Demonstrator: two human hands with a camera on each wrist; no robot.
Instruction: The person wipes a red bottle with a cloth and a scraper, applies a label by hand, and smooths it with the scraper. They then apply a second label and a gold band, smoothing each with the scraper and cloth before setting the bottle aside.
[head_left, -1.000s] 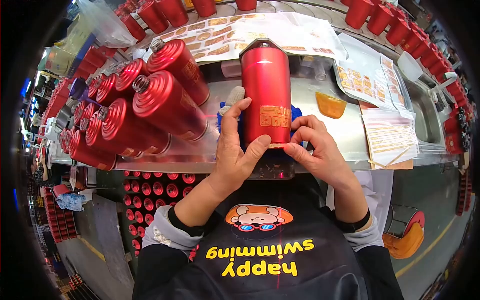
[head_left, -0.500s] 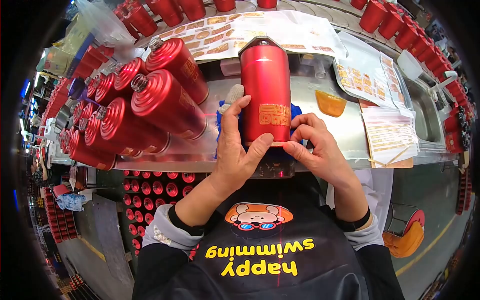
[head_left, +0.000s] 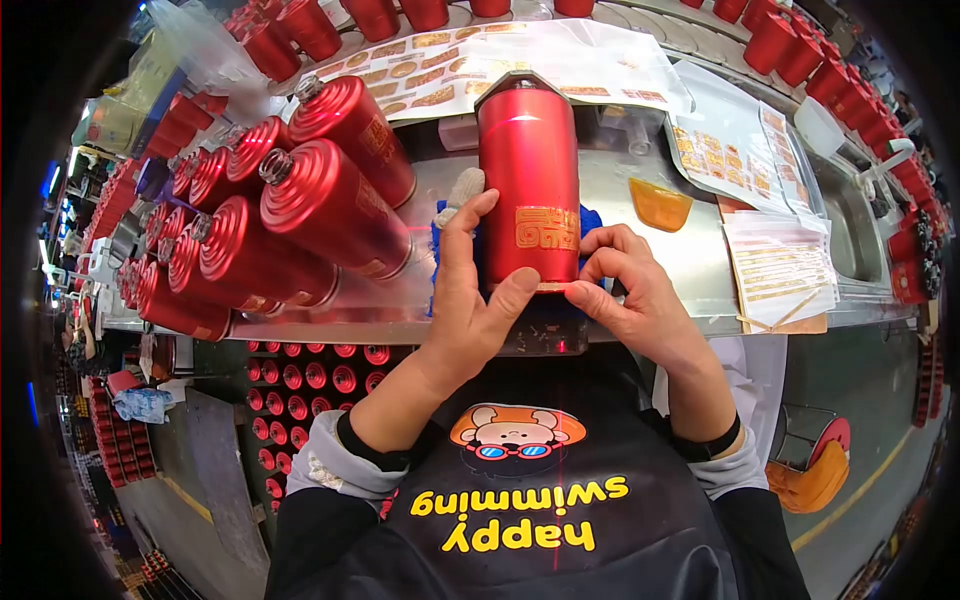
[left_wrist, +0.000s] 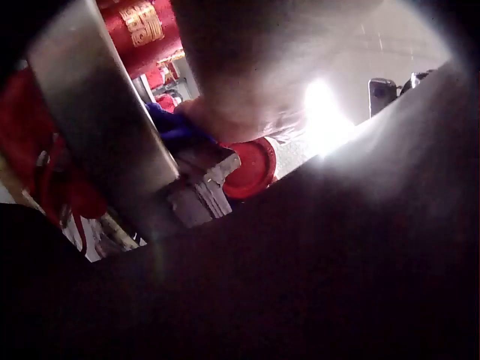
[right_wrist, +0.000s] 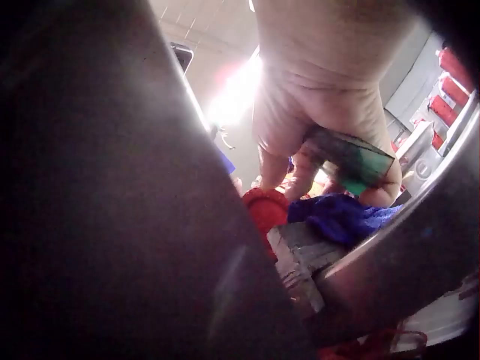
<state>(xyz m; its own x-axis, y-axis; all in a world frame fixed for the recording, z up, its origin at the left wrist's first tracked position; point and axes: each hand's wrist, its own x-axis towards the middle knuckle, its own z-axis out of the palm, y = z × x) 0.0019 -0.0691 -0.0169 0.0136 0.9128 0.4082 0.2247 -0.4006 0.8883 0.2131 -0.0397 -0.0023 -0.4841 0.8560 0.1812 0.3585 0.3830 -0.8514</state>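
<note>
A red bottle [head_left: 528, 150] with a gold square emblem lies in the head view with its base toward the person, over blue cloth [head_left: 591, 222]. The left hand [head_left: 465, 300] grips its left side, with the thumb on the lower front by the base. At the base's right corner, the right thumb touches the gold-edged rim while the right hand's [head_left: 640, 300] fingers curl. A green translucent piece [right_wrist: 360, 166] is held in the right hand [right_wrist: 322, 112] in the right wrist view. The left wrist view shows part of the left hand [left_wrist: 247, 90], blurred.
Several red bottles [head_left: 335, 210] stand at the left of the metal table [head_left: 640, 260]. Sticker sheets [head_left: 590, 60] lie behind, and gold strips on paper [head_left: 780, 270] at the right. Also there are an amber piece [head_left: 660, 205] and a sink [head_left: 855, 235].
Red containers on the conveyor at the back have moved to the right. Both hands and the held bottle have stayed almost in place.
</note>
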